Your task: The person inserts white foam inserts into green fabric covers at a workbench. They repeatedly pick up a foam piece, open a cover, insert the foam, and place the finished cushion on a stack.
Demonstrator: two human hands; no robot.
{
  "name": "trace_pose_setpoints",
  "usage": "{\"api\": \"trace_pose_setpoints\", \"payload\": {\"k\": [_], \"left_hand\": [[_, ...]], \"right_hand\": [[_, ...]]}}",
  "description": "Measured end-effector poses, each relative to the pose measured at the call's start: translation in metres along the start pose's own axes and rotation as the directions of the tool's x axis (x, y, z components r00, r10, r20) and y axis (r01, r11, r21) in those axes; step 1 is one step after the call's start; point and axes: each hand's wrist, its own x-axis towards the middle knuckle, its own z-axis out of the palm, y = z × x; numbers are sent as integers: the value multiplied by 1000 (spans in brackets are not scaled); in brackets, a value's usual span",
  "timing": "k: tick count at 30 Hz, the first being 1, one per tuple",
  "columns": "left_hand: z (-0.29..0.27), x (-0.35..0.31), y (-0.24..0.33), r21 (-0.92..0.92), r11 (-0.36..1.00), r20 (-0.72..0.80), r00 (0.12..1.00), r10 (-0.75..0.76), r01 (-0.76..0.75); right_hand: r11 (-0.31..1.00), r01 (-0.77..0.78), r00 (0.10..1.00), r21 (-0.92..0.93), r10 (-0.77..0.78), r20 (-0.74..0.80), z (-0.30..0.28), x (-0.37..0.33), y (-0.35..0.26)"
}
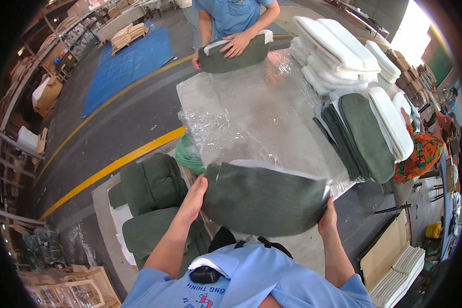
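Observation:
In front of my body I hold a dark green cushion cover [264, 203] stretched between both hands. Its long edge away from me shows a pale strip, perhaps white padding or lining. My left hand [194, 199] grips the left end, thumb along the edge. At the right end my right hand [328, 218] pinches the cover; its other fingers are mostly hidden behind the fabric. Beneath the cover lies the near part of a work table [226, 97] wrapped in clear plastic film. Right of it, several green covers [364, 133] lie stacked beside a white pad [390, 123].
Across the table a person in a blue shirt handles a similar green cover [236, 55]. White pads [339, 56] are piled at the far right. Folded green pieces [156, 179] rest low on my left. Someone in orange patterned clothing [421, 156] is at the right.

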Motion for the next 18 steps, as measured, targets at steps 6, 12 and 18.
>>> {"api": "trace_pose_setpoints", "payload": {"k": [6, 12, 18], "left_hand": [[35, 17, 27, -276, 940, 60, 972, 225, -201], [39, 55, 42, -356, 883, 13, 944, 330, -304], [53, 117, 96, -284, 873, 1, 910, 414, -397]], "right_hand": [[851, 264, 959, 453, -282, -29, -6, -1, -12], [840, 223, 946, 494, -309, 98, -5, -36, 18], [849, 239, 944, 471, -316, 91, 24, -66, 56]]}}
